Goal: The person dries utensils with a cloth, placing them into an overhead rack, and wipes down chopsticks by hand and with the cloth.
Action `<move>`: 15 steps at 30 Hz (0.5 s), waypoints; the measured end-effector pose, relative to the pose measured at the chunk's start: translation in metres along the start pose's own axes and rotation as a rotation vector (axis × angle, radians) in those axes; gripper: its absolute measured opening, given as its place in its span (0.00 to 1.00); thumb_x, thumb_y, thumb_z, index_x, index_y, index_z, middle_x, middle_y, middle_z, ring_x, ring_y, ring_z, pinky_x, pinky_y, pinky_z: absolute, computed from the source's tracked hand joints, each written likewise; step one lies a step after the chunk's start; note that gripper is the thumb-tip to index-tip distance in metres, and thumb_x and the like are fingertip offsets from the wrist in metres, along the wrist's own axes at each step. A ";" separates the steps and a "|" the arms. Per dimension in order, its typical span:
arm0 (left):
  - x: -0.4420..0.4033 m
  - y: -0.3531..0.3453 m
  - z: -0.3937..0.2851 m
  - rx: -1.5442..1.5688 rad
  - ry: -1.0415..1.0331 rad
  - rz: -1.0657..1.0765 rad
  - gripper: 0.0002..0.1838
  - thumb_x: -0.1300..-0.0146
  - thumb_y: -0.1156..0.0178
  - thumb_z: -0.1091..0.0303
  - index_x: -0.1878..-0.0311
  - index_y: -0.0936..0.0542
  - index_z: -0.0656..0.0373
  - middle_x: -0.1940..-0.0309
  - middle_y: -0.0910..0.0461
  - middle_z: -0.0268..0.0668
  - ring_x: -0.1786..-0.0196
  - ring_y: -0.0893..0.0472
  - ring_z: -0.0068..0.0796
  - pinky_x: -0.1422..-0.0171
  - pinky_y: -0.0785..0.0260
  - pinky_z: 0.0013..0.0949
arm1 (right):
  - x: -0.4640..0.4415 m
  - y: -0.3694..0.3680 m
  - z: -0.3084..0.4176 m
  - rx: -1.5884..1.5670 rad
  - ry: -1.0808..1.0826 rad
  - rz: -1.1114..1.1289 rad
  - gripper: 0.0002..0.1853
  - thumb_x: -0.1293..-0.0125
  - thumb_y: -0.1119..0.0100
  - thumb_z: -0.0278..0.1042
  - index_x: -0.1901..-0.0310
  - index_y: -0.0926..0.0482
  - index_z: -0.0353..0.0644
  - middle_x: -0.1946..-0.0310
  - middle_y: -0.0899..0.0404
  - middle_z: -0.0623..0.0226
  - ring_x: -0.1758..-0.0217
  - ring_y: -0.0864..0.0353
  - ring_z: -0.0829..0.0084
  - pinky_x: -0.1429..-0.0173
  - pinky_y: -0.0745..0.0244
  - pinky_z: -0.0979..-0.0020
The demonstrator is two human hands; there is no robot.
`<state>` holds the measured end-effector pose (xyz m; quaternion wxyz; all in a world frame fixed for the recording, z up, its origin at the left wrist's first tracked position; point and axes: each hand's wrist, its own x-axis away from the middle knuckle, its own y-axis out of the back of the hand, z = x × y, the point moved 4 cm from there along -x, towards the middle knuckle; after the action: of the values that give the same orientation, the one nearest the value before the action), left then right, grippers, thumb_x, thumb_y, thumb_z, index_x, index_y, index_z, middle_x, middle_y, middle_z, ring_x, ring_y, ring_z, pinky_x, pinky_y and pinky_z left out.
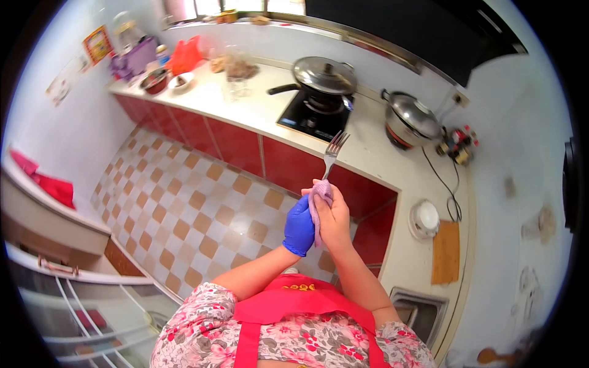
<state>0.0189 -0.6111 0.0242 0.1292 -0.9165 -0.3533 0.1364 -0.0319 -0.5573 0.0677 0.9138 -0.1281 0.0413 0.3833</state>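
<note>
A metal fork (333, 153) points up and away from me, its tines clear of both hands. A purple cloth (320, 195) is folded around its handle. My right hand (335, 218), bare, is closed on the cloth with the thumb pressing along it. My left hand (299, 227), in a blue glove, is closed against the lower end of the cloth and handle. The lower handle is hidden inside the hands. Both hands are held together in front of my red apron (288, 300), above the floor.
An induction cooker (313, 119) carries a lidded pan (325, 75) on the counter ahead. To the right are a lidded pot (412, 116), white bowls (424, 219), a wooden board (446, 251) and a sink (420, 313). Bowls and bags stand at far left.
</note>
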 end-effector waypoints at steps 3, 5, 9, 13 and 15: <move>0.006 -0.029 -0.010 -0.582 -0.439 0.164 0.11 0.38 0.51 0.70 0.55 0.25 0.64 0.62 0.24 0.39 0.61 0.24 0.30 0.54 0.32 0.28 | 0.006 0.028 0.013 0.023 0.008 -0.165 0.14 0.35 0.54 0.28 0.50 0.33 0.32 0.59 0.23 0.59 0.55 0.24 0.74 0.49 0.30 0.75; 0.013 -0.043 0.006 -0.444 -0.269 0.312 0.11 0.40 0.50 0.73 0.56 0.26 0.65 0.64 0.24 0.42 0.62 0.24 0.36 0.56 0.32 0.30 | 0.011 0.056 0.019 0.058 0.065 -0.279 0.12 0.34 0.54 0.30 0.52 0.31 0.33 0.62 0.22 0.59 0.58 0.23 0.74 0.52 0.29 0.75; 0.045 -0.084 0.027 -0.523 -0.392 0.476 0.13 0.44 0.51 0.78 0.55 0.27 0.68 0.65 0.25 0.49 0.62 0.24 0.45 0.57 0.32 0.35 | 0.027 0.138 0.039 -0.168 0.168 -0.588 0.14 0.34 0.53 0.36 0.54 0.31 0.34 0.67 0.22 0.58 0.64 0.21 0.69 0.56 0.25 0.70; 0.061 -0.124 0.054 -0.447 -0.111 0.624 0.14 0.46 0.51 0.78 0.55 0.27 0.67 0.66 0.24 0.49 0.62 0.23 0.42 0.58 0.32 0.34 | 0.081 0.167 0.042 -0.124 0.153 -0.709 0.12 0.34 0.53 0.35 0.55 0.31 0.34 0.69 0.22 0.59 0.67 0.21 0.69 0.58 0.25 0.71; 0.082 -0.150 0.058 -0.413 -0.048 0.844 0.12 0.45 0.51 0.77 0.57 0.27 0.67 0.68 0.24 0.47 0.64 0.24 0.37 0.59 0.33 0.32 | 0.114 0.195 0.048 -0.165 0.135 -0.866 0.11 0.34 0.53 0.33 0.57 0.31 0.34 0.71 0.23 0.60 0.69 0.22 0.70 0.60 0.25 0.72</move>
<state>-0.0342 -0.4397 0.0077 -0.1310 -0.9831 0.0276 0.1251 -0.0918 -0.3348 0.0549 0.9720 -0.2307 0.0126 -0.0418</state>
